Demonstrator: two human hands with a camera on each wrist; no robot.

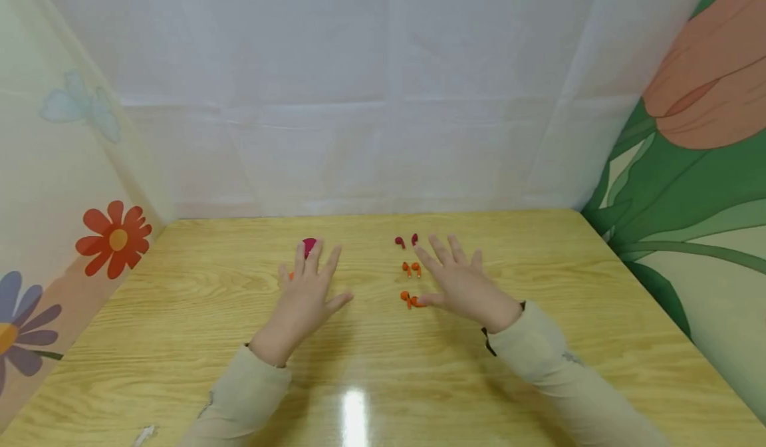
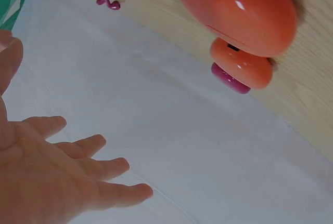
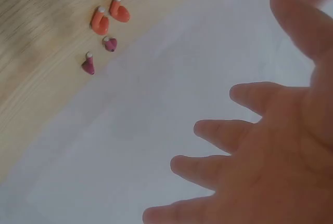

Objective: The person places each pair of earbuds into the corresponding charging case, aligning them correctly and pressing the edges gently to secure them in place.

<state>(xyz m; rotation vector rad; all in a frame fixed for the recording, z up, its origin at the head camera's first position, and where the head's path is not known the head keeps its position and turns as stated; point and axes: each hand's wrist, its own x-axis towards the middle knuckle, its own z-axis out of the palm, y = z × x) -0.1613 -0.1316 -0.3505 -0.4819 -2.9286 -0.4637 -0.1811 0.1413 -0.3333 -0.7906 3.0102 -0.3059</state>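
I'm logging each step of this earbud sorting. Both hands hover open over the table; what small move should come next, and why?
Probably the right hand should lower and pinch the nearest orange earbud pair, since its thumb is already beside them and it holds nothing. The left hand hovers open over the orange cases, not gripping them.

The left hand is at seven o'clock, fingers spread flat, holding nothing. At two o'clock a big orange case sits on the wooden table, with a smaller orange case and a pink case just behind. Tiny pink earbuds lie at eleven o'clock.
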